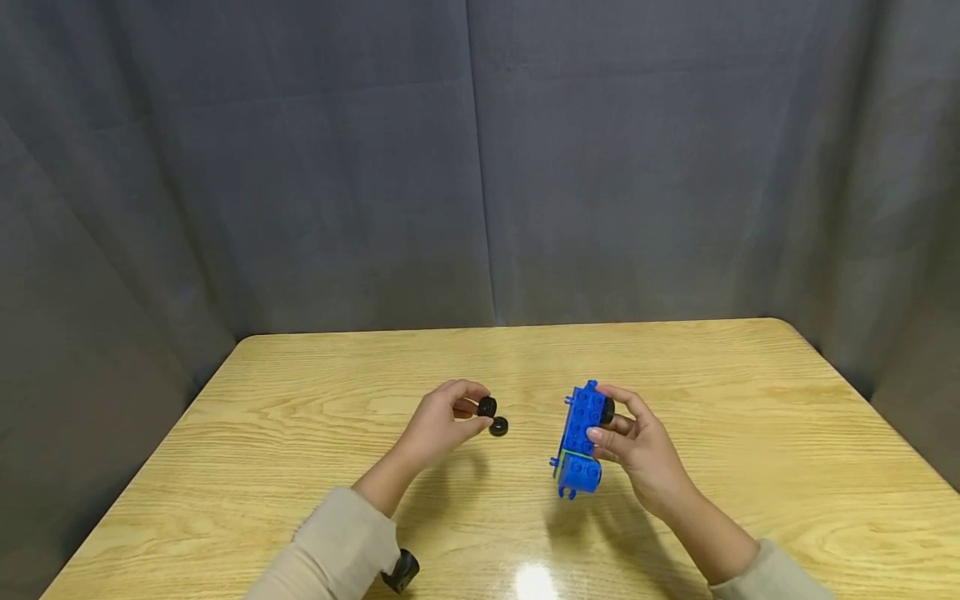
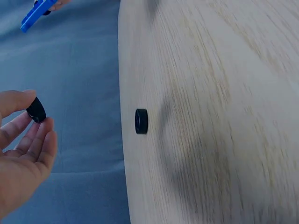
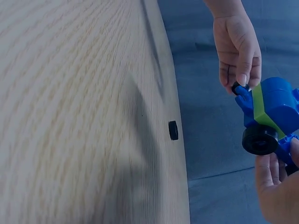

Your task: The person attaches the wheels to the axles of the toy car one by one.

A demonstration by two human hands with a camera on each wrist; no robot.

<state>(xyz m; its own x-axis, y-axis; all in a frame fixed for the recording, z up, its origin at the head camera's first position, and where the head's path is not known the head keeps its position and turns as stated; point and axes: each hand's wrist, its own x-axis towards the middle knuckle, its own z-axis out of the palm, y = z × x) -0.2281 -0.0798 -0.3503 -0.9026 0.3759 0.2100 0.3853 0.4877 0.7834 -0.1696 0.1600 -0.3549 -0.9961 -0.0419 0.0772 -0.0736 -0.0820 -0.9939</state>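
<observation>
In the head view my left hand [image 1: 438, 425] pinches a small black toy wheel [image 1: 487, 406] between thumb and fingers, raised over the table. The left wrist view shows this wheel [image 2: 36, 111] edge-on. Below it, another black wheel [image 1: 498, 427] lies on the tabletop. To the right, my right hand [image 1: 641, 454] grips a blue studded toy vehicle [image 1: 581, 425] with a lime-green band, held in the air. A black wheel [image 3: 259, 139] is fitted on the vehicle's near side in the right wrist view. The two hands are apart.
The wooden table [image 1: 337, 367] extends around both hands, its far edge against a grey curtain [image 1: 360, 208]. A black cylindrical object [image 1: 402, 571] shows beside the left sleeve at the bottom of the head view.
</observation>
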